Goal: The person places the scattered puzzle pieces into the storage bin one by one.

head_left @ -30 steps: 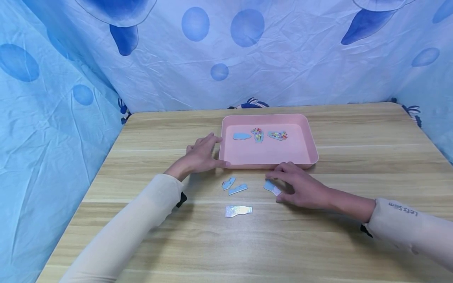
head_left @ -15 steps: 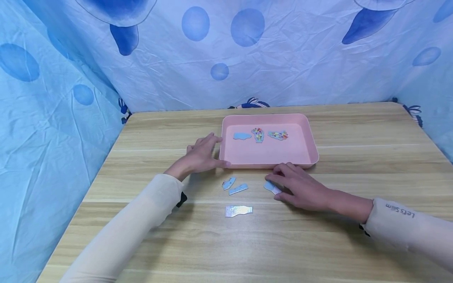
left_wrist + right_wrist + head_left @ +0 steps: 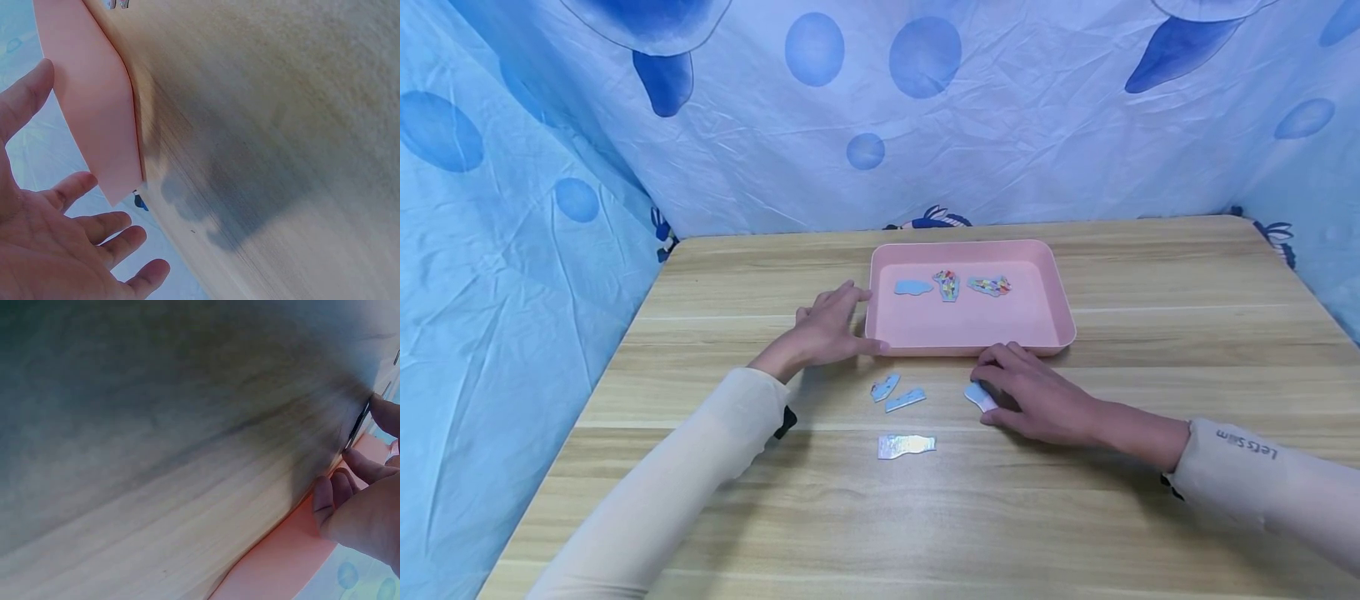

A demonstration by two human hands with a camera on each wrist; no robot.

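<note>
A shallow pink tray (image 3: 970,327) lies toward the back of the table with several puzzle pieces in it. My left hand (image 3: 829,327) rests at the tray's left front corner, fingers spread; the left wrist view has its thumb (image 3: 31,94) against the tray wall. In front of the tray, my right hand (image 3: 1037,393) pinches a light blue puzzle piece (image 3: 980,396) by its edges between thumb and index finger, low at the tabletop. The right wrist view gives only the dark edge of this piece (image 3: 359,423), between the two fingertips.
Two small blue puzzle pieces, one of them narrow (image 3: 906,400), lie left of the right hand. A shiny silvery piece (image 3: 907,447) lies nearer the front. Inside the tray are a plain blue piece (image 3: 913,287) and two multicoloured ones. A blue curtain (image 3: 1037,150) hangs behind the table.
The right hand's grip has narrowed on the light blue piece, and both have shifted slightly to the right. The left hand and tray stay in place.
</note>
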